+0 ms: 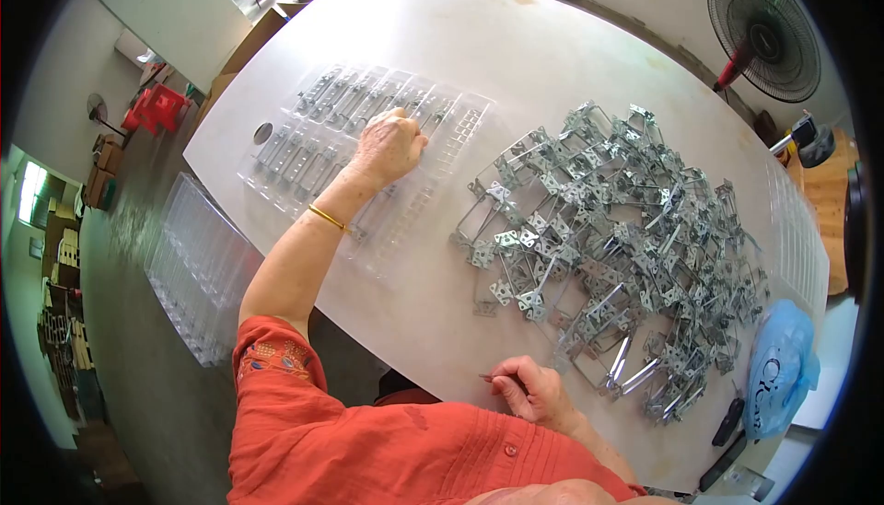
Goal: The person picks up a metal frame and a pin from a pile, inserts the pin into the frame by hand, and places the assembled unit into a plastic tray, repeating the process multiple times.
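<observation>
My left hand [391,146] is over a transparent plastic blister tray [468,132], its fingers curled downward; whatever they grip is hidden beneath them. Several metal bracket pieces [304,160] lie in the tray's slots, in two rows. Close to the table's front edge is my right hand [532,389], thumb and fingers pinched together. A small dark tip pokes out of that pinch, too small to name. To the right of both hands spreads a large tangled heap of metal brackets [626,220], plates joined by thin rods.
Stacked transparent trays [198,266] stand left of the white table [433,35]. At the right edge are another transparent tray [794,229], a blue plastic bag [779,367] and a black-handled tool [728,422]. A black fan [762,40] stands beyond the table.
</observation>
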`<state>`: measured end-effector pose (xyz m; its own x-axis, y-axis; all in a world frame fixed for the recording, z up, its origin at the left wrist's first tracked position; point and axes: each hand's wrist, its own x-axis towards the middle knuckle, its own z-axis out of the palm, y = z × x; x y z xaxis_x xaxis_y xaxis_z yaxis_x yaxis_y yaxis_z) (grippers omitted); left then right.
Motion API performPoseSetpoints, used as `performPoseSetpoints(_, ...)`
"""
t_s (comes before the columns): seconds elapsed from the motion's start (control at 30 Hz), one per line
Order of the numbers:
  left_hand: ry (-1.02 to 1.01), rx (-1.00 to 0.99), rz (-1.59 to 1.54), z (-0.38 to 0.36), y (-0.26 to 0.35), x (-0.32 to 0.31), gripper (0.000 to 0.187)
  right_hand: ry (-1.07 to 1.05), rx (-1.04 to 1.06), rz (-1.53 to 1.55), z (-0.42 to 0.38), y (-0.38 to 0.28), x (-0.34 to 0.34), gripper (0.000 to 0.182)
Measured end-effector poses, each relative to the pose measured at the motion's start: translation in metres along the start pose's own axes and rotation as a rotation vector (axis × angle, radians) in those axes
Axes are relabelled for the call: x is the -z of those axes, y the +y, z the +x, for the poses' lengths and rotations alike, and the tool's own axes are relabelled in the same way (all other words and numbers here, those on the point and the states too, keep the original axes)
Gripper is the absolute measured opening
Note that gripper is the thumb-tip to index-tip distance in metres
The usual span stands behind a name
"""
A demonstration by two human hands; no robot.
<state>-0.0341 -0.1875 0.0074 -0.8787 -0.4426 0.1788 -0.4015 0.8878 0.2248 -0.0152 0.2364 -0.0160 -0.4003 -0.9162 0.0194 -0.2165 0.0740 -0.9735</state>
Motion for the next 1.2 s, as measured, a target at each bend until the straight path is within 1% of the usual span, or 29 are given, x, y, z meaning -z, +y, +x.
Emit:
performPoseSetpoints(0.07,0.003,-0.001,0.005,-0.001,0.002,0.000,0.023,0.006,-0.005,0.003,-0.001,0.003,-0.002,0.010)
performPoseSetpoints(0.17,0.020,0.013,-0.072,-0.002,0.004,0.003,0.020,0.017,0.002,-0.005,-0.001,-0.001,-0.001,0.010)
performPoseSetpoints(0.37,-0.010,-0.019,0.027,0.000,0.004,0.001,0.020,0.014,0.032,-0.001,0.000,-0.002,0.000,0.010)
performPoseSetpoints(0.43,-0.027,-0.008,0.072,0.002,0.006,0.001,0.023,0.015,0.043,0.002,0.001,-0.002,0.000,0.010)
performPoseSetpoints(0.67,-0.026,-0.035,0.109,0.002,0.006,0.000,0.024,0.004,0.036,-0.005,0.000,-0.001,0.001,0.011)
performPoseSetpoints(0.73,0.059,-0.043,0.102,0.001,0.006,0.001,0.024,0.007,0.034,-0.010,-0.001,-0.001,0.001,0.011)
performPoseSetpoints(0.77,0.055,-0.050,0.101,0.001,0.009,0.000,0.024,0.011,0.039,-0.004,-0.001,-0.001,0.001,0.011)
performPoseSetpoints(0.83,0.187,-0.139,0.049,-0.007,0.026,0.012,0.022,0.021,0.040,0.003,-0.001,-0.001,0.001,0.011)
performPoseSetpoints(0.87,0.182,-0.145,0.046,-0.010,0.036,0.014,0.022,0.016,0.026,-0.008,-0.002,-0.001,0.000,0.011)
performPoseSetpoints(0.93,0.183,-0.203,-0.156,-0.014,0.059,0.015,0.018,0.014,0.009,-0.020,-0.002,-0.001,0.000,0.011)
performPoseSetpoints(0.97,0.182,-0.205,-0.160,-0.017,0.070,0.015,0.018,0.005,0.010,-0.018,-0.002,-0.002,0.001,0.011)
performPoseSetpoints(1.03,0.118,-0.228,-0.257,-0.023,0.089,0.011,0.018,0.000,0.007,-0.015,-0.001,-0.002,0.002,0.011)
performPoseSetpoints(1.07,0.164,-0.283,-0.222,-0.025,0.093,0.006,0.017,-0.003,0.011,0.000,-0.002,-0.002,0.001,0.011)
performPoseSetpoints(1.2,0.121,-0.275,-0.224,-0.028,0.106,0.001,0.016,0.003,0.026,0.011,-0.003,0.001,0.000,0.009)
